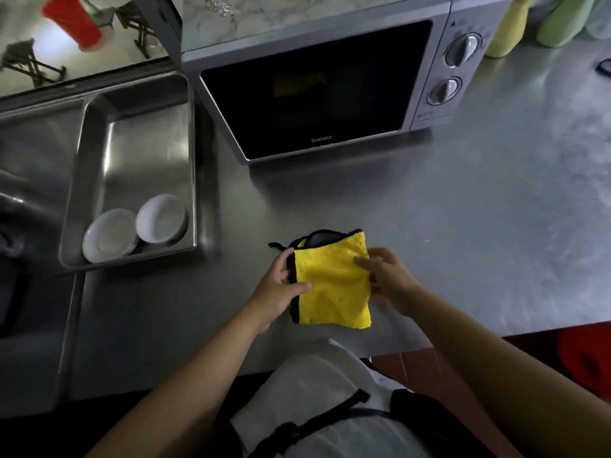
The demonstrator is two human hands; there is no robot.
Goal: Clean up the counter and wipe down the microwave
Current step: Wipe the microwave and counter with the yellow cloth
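Observation:
A folded yellow cloth [332,285] with a black edge and grey underside is held just above the steel counter [463,226], near its front edge. My left hand [281,285] grips the cloth's left black-trimmed side. My right hand [386,276] pinches its right side. Behind the cloth stands a silver microwave [317,90] with a dark door, shut, and two dials on its right panel.
A steel tray [96,160] at the left holds two white dishes [162,219] at its near end. Yellow and green bottles [509,28] stand at the back right. A red cup [72,21] shows at the top left. A sink area lies at the far left.

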